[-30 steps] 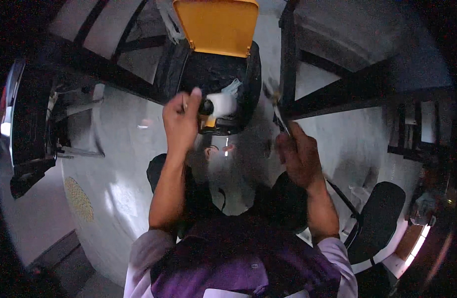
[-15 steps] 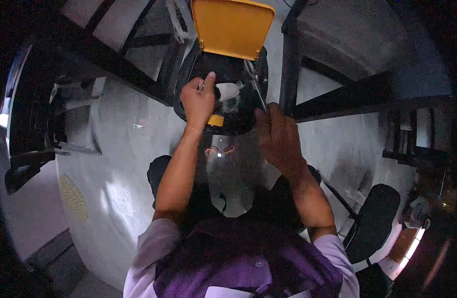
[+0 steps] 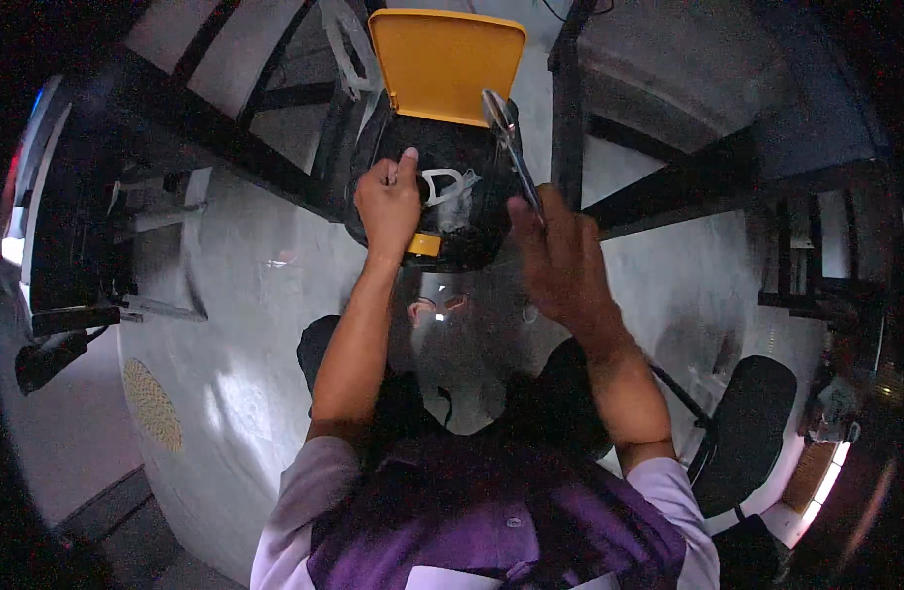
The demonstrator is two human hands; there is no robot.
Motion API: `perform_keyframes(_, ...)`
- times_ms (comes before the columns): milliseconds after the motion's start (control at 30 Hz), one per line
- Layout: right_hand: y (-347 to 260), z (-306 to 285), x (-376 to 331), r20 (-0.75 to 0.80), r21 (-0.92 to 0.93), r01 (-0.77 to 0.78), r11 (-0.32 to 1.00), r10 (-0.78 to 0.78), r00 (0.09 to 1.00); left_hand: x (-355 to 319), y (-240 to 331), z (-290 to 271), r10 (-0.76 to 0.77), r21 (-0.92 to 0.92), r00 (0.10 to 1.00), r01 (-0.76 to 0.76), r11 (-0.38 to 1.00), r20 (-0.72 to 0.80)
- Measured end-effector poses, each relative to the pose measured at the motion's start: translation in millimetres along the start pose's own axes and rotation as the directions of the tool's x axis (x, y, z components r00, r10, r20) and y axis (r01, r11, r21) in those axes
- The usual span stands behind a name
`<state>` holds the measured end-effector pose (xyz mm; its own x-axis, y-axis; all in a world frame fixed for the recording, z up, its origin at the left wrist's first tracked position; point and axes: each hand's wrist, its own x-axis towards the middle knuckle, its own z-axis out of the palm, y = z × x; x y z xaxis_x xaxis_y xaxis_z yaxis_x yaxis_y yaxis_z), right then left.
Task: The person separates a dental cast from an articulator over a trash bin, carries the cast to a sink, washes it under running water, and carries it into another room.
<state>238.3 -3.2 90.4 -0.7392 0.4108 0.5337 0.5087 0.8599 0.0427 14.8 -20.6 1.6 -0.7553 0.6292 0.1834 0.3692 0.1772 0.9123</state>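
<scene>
My left hand [image 3: 389, 206] is closed, thumb raised, over a black bin [image 3: 363, 221] whose yellow lid [image 3: 450, 64] stands open. From its right side juts a white loop-shaped thing [image 3: 442, 173], which it appears to grip; the kind cannot be made out. My right hand [image 3: 562, 261] is closed round the lower end of a long shiny metal tool [image 3: 516, 157] with a rounded, spoon-like far end, perhaps tongs. This tool points up and away, its tip in front of the lid's right side. Crumpled clear plastic [image 3: 457, 209] shows beside the white loop, inside the bin.
A small yellow tab [image 3: 424, 244] sits on the bin's near rim. Dark frame legs [image 3: 567, 128] rise behind it on both sides, and a whitish plastic bag [image 3: 346, 49] hangs at the left. To the right stands a black padded seat [image 3: 752, 423].
The white thing by my left hand has turned and now shows its open loop. The metal tool has swung more upright and its far end has risen, while my right hand shifted slightly right.
</scene>
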Motion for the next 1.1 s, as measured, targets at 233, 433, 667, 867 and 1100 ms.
perform_keyframes(233,1.6,18.5,-22.9,0.389,0.298,-0.313,0.902,0.184,0.903,-2.1,26.6,-11.4,-0.07,-0.146,0.996,0.078,0.986,0.061)
perform_keyframes(433,43.2,-77.0,-49.0,0.558,0.679,-0.663,0.315,0.365,0.745,-2.4,34.2,-38.2,-0.093,-0.332,0.981,0.146,0.932,0.172)
perform_keyframes(667,60.3,-174.9,-138.5,0.401,0.868,-0.436,-0.236,0.852,0.338,-9.8,90.6,-65.1,-0.145,-0.532,0.955,0.265,0.804,0.257)
perform_keyframes(867,120.9,-278.5,-187.6,0.114,0.96,-0.247,-0.128,0.991,-0.069,-9.9,136.0,-62.8,0.14,-0.403,0.813,0.123,0.907,0.565)
perform_keyframes(1100,262.6,-381.6,-260.1,-0.224,0.811,-0.584,0.042,0.944,-0.242,-50.1,239.2,-13.2,0.302,-0.351,0.605,-0.04,0.936,0.737)
